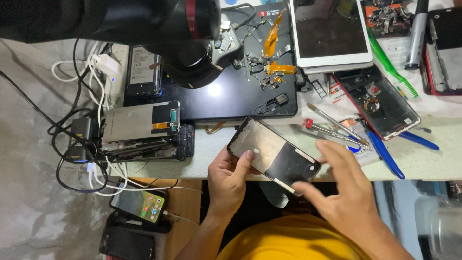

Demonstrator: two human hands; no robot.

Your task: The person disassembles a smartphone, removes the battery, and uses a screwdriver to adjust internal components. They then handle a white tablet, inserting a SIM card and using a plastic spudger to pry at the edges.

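Cluttered across a pale, worn workbench top (211, 159) are phone parts and hand tools, viewed from above. At the near edge of the bench, a black rectangular phone frame with a grey metal inner plate (273, 156) is held tilted, clear of the surface. It is gripped at its lower left corner by the left hand (230, 180), the thumb laid flat on the inner plate and the fingers curled beneath. The right hand (344, 190) is positioned at the frame's right end; its fingers are loosely spread, with the forefinger tip against the lower right corner, and nothing is pinched by it. A black glossy mat (231, 91) strewn with orange flex ribbons (275, 48) is noted behind the frame. A stack of dismantled phone screens and bodies (144, 132) is seen to the left, beside tangled black and white cables (79, 130). Blue-handled pliers (390, 149), metal tweezers (332, 127) and an opened red-edged phone body (378, 103) lie to the right. A white tablet (332, 33) rests at the far edge
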